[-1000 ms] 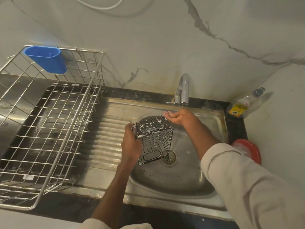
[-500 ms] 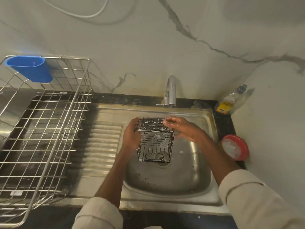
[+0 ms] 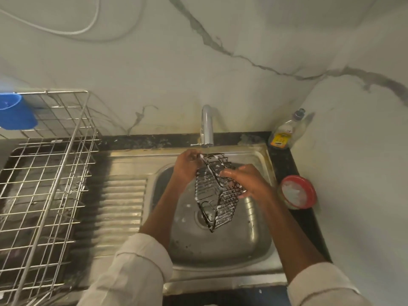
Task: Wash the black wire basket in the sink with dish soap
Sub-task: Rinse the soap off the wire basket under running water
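Step in hand, as I read it: soap scrub, mid-way. Black wire basket is held tilted over the sink bowl, one corner pointing down at the drain, white suds along several wires.

Left hand grips the basket's upper rim, fingers curled round the top wires just under the faucet spout. Right hand lies against the basket's right face, fingers mostly straight and close together, pressed flat on the mesh, wet and soapy. Looks like rubbing rather than gripping; can't tell whether the thumb hooks a wire.

Can't tell if water is running: no clear stream below the spout.

Beyond the right fingers, on the dark tabletop: dish soap bottle in the back corner, and a red-rimmed tub of white stuff just beside the sink edge. Left of the left fingers: ribbed drainboard, then a steel dish rack with a blue cup holder.

Next move, my guess: rotate the basket in the left grip so the unscrubbed faces and bottom meet the right fingers, then rinse under the spout. Wet wire is slippery, so the left grip needs to stay firm during the turn.
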